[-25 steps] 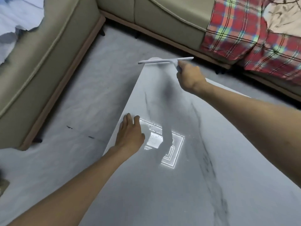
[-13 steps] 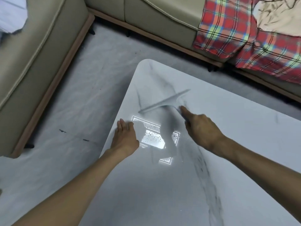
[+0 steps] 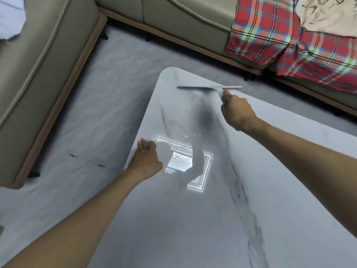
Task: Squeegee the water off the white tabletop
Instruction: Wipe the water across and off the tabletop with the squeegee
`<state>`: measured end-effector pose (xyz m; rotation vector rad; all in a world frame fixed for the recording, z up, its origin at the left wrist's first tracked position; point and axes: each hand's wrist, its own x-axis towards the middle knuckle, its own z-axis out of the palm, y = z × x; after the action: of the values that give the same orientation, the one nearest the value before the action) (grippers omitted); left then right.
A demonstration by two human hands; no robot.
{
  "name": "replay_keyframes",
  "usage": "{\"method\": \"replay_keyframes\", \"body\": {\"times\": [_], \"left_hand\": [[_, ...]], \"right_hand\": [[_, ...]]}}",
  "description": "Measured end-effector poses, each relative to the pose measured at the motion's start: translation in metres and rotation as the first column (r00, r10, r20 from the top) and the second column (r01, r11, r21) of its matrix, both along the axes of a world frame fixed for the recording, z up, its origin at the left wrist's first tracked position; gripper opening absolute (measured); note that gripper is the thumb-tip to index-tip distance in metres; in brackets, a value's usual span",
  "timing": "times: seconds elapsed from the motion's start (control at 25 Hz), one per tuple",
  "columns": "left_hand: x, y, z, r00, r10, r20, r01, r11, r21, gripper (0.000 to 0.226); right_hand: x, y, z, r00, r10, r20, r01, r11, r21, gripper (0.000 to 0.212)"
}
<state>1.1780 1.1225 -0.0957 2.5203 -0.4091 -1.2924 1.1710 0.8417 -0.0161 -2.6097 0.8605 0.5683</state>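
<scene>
Two grips noted: squeegee (image 3: 209, 87) handle was clasped by right grip (image 3: 236, 113), blade held near tabletop's (image 3: 193, 219) far corner; left grip (image 3: 146, 161) was rested loose-fingered at tabletop's left edge, droplets (image 3: 180, 160) beside it.

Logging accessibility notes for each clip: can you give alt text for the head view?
A person's right hand grips a squeegee, its blade across the far end of a white marbled tabletop. The left hand rests on the table's left edge, beside a bright reflection speckled with water droplets. A beige sofa and plaid blanket lie beyond.
</scene>
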Motion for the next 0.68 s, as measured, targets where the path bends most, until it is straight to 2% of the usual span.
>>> {"method": "replay_keyframes", "body": {"times": [0.08,0.2,0.32,0.44,0.48,0.56,0.68], "left_hand": [[-0.001,0.001,0.001,1.000,-0.004,0.003,0.004,1.000,-0.001,0.068],[-0.003,0.003,0.004,1.000,-0.003,-0.002,0.003,1.000,-0.001,0.068],[-0.007,0.008,0.013,0.997,-0.003,0.078,0.006,0.999,-0.035,0.064],[-0.014,0.021,0.018,0.968,0.000,0.250,0.030,0.992,-0.119,0.055],[-0.016,0.027,0.019,0.961,0.025,0.274,0.009,0.992,-0.125,0.053],[-0.022,0.039,0.018,0.955,0.084,0.285,-0.054,0.992,-0.111,0.053],[-0.031,0.057,0.009,0.957,0.138,0.253,-0.118,0.989,-0.094,0.055]], "right_hand": [[-0.036,0.013,0.000,0.998,0.066,-0.005,-0.066,0.998,-0.021,0.040],[-0.095,0.031,0.010,0.992,0.094,-0.079,-0.091,0.995,0.045,0.049],[-0.123,0.042,0.038,0.983,0.110,-0.147,-0.090,0.986,0.138,0.031],[-0.086,0.036,0.048,0.990,0.141,-0.027,-0.140,0.990,0.030,0.037],[-0.061,0.036,0.047,0.991,0.135,0.007,-0.136,0.990,0.026,0.031],[-0.008,0.038,0.036,0.998,0.041,0.047,-0.045,0.994,0.100,0.010],[0.039,0.057,0.015,0.998,-0.053,0.042,0.045,0.983,0.178,0.012]]}}
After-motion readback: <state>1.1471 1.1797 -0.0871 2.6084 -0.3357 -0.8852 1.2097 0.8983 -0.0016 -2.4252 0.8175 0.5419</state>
